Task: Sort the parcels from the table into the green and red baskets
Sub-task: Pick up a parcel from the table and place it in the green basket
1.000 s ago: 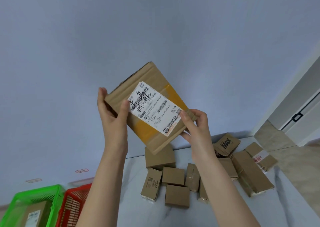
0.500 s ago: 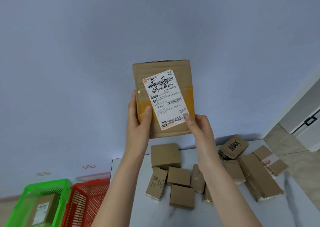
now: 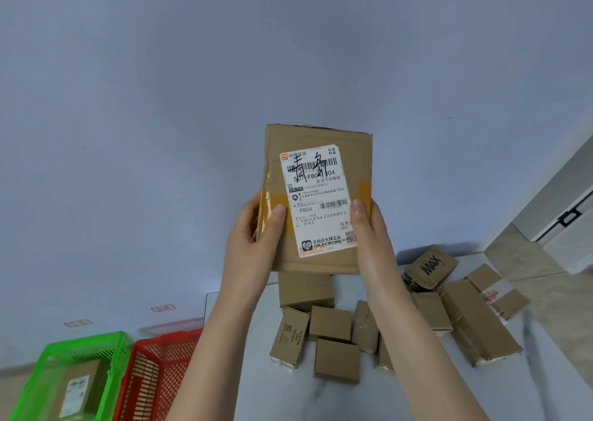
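In the head view, the green basket (image 3: pixel 48 350) sits at the lower left with one brown parcel with a white label (image 3: pixel 80 388) lying flat inside it. The red basket (image 3: pixel 150 379) stands just beside it on the right, touching or nearly touching; the left forearm hides part of it, and what it holds cannot be told. The cardboard parcel (image 3: pixel 321 141) in play is held up in the air above the far edge of the table (image 3: pixel 272 395), in front of the pale blue wall (image 3: pixel 192 100). Its long axis runs upright, and its broad face is turned to the camera. The shipping label (image 3: pixel 316 196) on that face reads right way up, over a band of yellow tape (image 3: pixel 364 189) running across. The left hand (image 3: pixel 253 244) grips the parcel's left edge, thumb on the front. The right hand (image 3: pixel 375 247) grips the right edge, its thumb pressed on the label. Below, a cluster of small brown boxes (image 3: pixel 330 323) lies on the table, with a box marked MAX (image 3: pixel 431 266) tilted at the right.
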